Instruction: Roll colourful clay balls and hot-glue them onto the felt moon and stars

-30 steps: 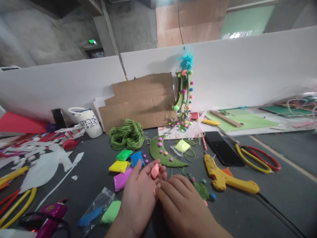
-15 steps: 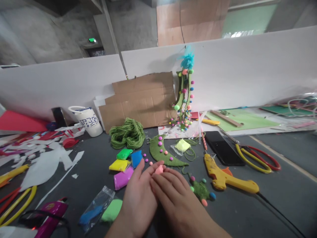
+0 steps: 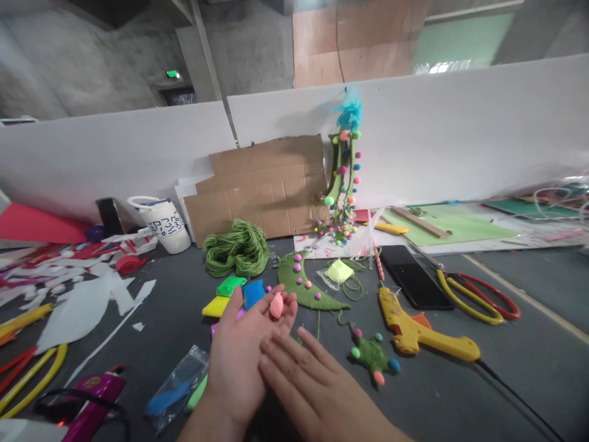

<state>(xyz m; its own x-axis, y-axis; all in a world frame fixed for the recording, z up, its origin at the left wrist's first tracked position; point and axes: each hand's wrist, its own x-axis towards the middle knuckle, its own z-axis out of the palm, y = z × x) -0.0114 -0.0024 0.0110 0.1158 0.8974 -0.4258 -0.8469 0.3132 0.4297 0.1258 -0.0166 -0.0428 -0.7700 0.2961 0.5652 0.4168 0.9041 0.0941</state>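
My left hand (image 3: 239, 356) lies palm up with the fingers stretched out, and a small pink clay lump (image 3: 276, 305) rests on its fingertips. My right hand (image 3: 304, 387) lies flat across the left palm, fingers spread and straight, with nothing in it. Just beyond the fingers are packs of green clay (image 3: 230, 285), yellow clay (image 3: 215, 306) and blue clay (image 3: 252, 293). A green felt crescent (image 3: 301, 288) dotted with pompoms lies behind the pink lump. A green felt star (image 3: 372, 356) with coloured balls sits to the right of my hands.
A yellow glue gun (image 3: 414, 331), a black phone (image 3: 411, 276) and red-and-yellow scissors (image 3: 478, 294) lie at the right. Green yarn (image 3: 237, 248), cardboard (image 3: 262, 190), a white cup (image 3: 163, 227) and a tall pompom decoration (image 3: 343, 172) stand behind. A clay bag (image 3: 177, 387) and paper scraps lie left.
My right hand has slid back along the left palm, uncovering the pink clay lump, which has moved out to the left fingertips. Both hands have shifted slightly left.
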